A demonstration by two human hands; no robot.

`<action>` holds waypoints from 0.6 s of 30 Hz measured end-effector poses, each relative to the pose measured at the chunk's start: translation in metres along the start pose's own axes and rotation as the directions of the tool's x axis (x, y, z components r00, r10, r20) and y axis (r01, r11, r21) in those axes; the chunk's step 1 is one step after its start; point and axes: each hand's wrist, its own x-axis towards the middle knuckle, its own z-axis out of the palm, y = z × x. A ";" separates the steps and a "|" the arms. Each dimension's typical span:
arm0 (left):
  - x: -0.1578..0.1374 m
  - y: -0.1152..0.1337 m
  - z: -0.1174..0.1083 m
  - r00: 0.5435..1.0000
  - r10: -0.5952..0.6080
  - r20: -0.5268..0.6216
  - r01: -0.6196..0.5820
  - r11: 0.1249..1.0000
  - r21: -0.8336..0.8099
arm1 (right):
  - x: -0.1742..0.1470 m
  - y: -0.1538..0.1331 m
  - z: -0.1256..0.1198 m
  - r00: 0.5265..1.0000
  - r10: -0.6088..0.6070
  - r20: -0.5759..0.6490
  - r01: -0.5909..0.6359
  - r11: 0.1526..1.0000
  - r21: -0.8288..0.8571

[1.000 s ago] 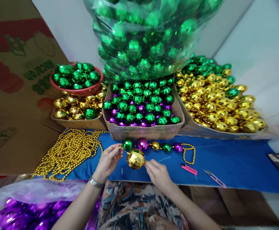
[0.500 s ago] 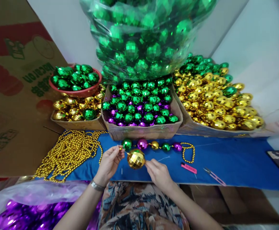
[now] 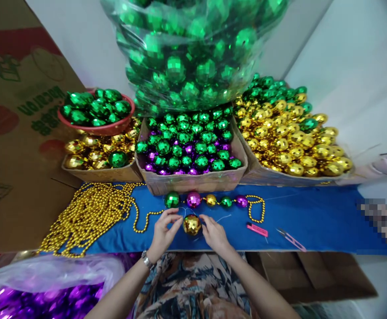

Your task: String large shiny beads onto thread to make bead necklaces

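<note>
A large gold faceted bead (image 3: 191,225) is in front of me, between my hands. My left hand (image 3: 164,229) is at its left, thumb and forefinger apart and pointing at it. My right hand (image 3: 215,231) has its thumb and fingertips closed at the bead's right edge. A thin pale thread curves above the bead. Behind it lies a row of strung beads: green (image 3: 172,200), magenta (image 3: 193,199), gold, green and purple, ending in a loop of small gold beads (image 3: 256,209). A gold bead strand (image 3: 147,217) runs from the left towards my left hand.
Gold bead strands (image 3: 90,217) are heaped at left. A pink cutter (image 3: 257,229) and pink-handled snips (image 3: 291,240) lie at right. Behind stand boxes of green and purple beads (image 3: 193,177) and gold beads (image 3: 293,137), a red bowl (image 3: 129,119) and a bag of green beads (image 3: 193,66).
The gold bead has come lower, towards the cloth. My left hand has let go of the small gold bead it pinched, and its fingers have spread. A gold strand now reaches towards it.
</note>
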 end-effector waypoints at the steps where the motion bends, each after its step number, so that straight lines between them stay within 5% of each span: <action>1: -0.001 0.006 0.001 0.998 0.065 0.012 -0.066 0.996 0.053 | 0.002 -0.003 -0.005 0.999 -0.027 -0.020 0.027 1.000 0.005; 4: 0.001 0.032 0.001 0.978 0.205 0.043 -0.209 0.970 0.125 | 0.009 -0.019 -0.018 0.979 -0.190 -0.070 0.193 0.981 0.033; 8: 0.006 0.049 0.000 0.966 0.257 0.008 -0.257 0.964 0.068 | 0.016 -0.031 -0.019 0.945 -0.315 -0.091 0.318 0.948 0.018; 12: 0.009 0.018 0.011 0.933 0.299 0.199 -0.324 0.940 0.110 | 0.022 -0.032 -0.019 0.951 -0.259 -0.168 0.281 0.952 0.125; 16: 0.004 -0.028 0.044 0.803 0.375 0.464 -0.517 0.824 0.229 | 0.021 -0.054 -0.031 0.980 -0.160 -0.118 0.191 0.921 0.339; 18: 0.001 -0.040 0.060 0.774 0.366 0.517 -0.558 0.780 0.284 | 0.015 -0.068 -0.042 0.984 -0.152 -0.098 0.179 0.894 0.411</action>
